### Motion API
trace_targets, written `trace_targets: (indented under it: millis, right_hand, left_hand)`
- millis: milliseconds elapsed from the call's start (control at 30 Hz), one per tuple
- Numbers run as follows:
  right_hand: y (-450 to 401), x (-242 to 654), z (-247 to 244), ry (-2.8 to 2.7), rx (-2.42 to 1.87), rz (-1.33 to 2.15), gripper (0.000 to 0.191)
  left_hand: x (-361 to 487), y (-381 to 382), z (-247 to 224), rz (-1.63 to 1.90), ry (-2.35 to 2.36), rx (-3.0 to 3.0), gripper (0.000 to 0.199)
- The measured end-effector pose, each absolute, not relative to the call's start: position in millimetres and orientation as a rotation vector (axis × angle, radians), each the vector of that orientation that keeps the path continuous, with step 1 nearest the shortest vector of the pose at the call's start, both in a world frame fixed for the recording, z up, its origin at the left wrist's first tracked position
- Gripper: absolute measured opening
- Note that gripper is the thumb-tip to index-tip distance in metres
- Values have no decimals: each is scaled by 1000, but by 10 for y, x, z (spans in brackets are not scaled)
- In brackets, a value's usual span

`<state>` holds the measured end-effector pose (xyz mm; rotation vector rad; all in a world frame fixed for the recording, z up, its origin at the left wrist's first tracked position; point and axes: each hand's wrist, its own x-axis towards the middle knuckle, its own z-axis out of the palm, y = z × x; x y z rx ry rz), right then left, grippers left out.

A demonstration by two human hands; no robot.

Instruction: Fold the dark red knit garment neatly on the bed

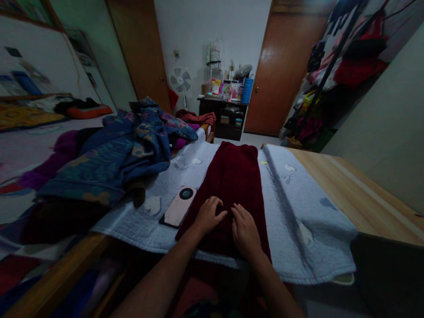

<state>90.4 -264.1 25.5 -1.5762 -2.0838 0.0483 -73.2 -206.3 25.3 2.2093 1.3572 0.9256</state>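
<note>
A dark red folded garment or cloth lies lengthwise in front of me, its near end by the table's front edge. On its left side rests my left hand, with the fingers slightly bent and the thumb apart. My right hand lies on the same cloth further right, fingers stretched out. Neither hand grips anything that I can see. Under the cloth is a light blue quilted cover with pale prints. A pale pink phone with a round camera lies just left of the cloth.
A heap of clothes, with a blue floral denim piece on top, sits to the left. The wooden tabletop extends right. Further off stand a white fan, a dark cabinet and hanging clothes.
</note>
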Motion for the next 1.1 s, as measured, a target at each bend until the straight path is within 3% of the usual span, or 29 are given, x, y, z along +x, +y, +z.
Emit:
trace_targets:
  millis: [633, 867, 967, 1100]
  right_hand:
    - [-2863, 1279, 81, -1982, -1582, 18, 36]
    - [-2754, 1318, 515, -2036, -1782, 61, 20]
    - [-2590, 1201, 663, -2012, -1774, 75, 21]
    - [-2421, 997, 513, -1950, -1602, -12, 33]
  left_hand:
    - [-735, -2090, 349, 899, 1360, 2202, 11]
    - [-742, -2083, 300, 930, 1338, 2211, 12]
    - [-738, -2077, 288, 920, 1352, 2212, 12]
    - [-730, -2084, 295, 905, 1361, 2215, 13]
